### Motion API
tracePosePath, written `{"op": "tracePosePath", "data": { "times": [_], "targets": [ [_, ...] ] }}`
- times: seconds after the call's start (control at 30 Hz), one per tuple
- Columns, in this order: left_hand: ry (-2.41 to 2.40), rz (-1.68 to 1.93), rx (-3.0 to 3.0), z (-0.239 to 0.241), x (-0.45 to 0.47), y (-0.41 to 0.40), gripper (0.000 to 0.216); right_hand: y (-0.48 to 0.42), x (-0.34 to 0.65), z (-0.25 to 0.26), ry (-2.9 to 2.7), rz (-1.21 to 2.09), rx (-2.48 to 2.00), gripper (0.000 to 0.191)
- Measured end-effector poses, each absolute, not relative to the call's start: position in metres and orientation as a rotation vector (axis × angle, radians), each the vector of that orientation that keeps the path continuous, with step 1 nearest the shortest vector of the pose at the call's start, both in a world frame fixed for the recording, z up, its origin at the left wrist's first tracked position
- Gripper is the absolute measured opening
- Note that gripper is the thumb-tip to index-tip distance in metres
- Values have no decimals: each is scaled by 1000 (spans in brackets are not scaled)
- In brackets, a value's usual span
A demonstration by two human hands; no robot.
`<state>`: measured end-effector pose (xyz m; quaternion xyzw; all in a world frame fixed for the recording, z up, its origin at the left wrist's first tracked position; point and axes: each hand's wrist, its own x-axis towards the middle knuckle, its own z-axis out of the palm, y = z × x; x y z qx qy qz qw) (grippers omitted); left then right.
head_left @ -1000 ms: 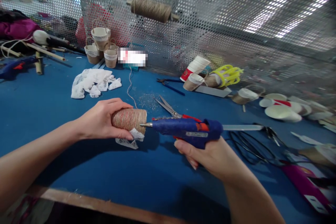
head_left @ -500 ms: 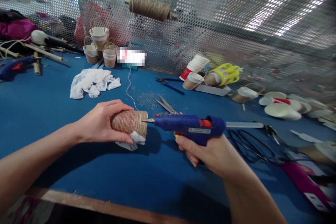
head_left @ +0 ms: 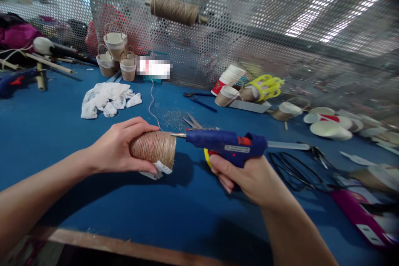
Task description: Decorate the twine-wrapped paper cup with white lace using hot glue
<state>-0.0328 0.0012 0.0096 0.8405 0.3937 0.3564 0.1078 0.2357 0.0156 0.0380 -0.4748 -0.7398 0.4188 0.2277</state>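
My left hand [head_left: 120, 147] is wrapped round a twine-wound cup [head_left: 154, 147], which lies on its side with its open or base end to the right; I cannot tell which. A scrap of white lace [head_left: 162, 167] shows at its lower edge, by my thumb. In my right hand [head_left: 235, 174] is a blue hot glue gun [head_left: 222, 143], its trigger under my fingers and a clear glue stick [head_left: 289, 145] poking from its back. The gun's metal nozzle meets the cup's upper right rim. A strand of twine [head_left: 151, 99] runs from the cup to the back.
Scissors [head_left: 193, 121] lie behind the gun, and pliers [head_left: 201, 102] farther back. White lace pieces [head_left: 106, 97] sit at the left, near small twine baskets [head_left: 115, 45]. A twine spool [head_left: 174, 9] hangs on the mesh. Paper cups [head_left: 229, 79], a black cable [head_left: 289, 174] and a purple power strip [head_left: 358, 218] occupy the right.
The nozzle has shifted slightly up along the cup's rim, and the glue gun has tilted a little. The cup has turned slightly in my left hand, with less lace showing.
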Motion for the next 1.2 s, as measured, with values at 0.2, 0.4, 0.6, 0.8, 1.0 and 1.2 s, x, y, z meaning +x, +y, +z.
{"op": "tracePosePath", "data": {
  "times": [0.2,0.4,0.6,0.8,1.0,1.2],
  "targets": [
    [1190,1036,2525,9,-34,3,63,10,235,42,-1980,1214,-1342,32],
    [1197,1067,2670,6,-36,2,65,14,234,41,-1997,1193,-1317,33],
    [1181,1067,2740,4,-37,3,65,14,233,42,-2017,1194,-1317,33],
    [1231,1088,2726,3,-39,4,64,12,234,40,-2041,1233,-1350,37],
    [1169,1094,2770,3,-39,4,65,15,233,43,-1998,1196,-1330,38],
    [1218,1124,2708,0,-39,5,63,13,234,44,-1983,1260,-1279,34]
  ]
}}
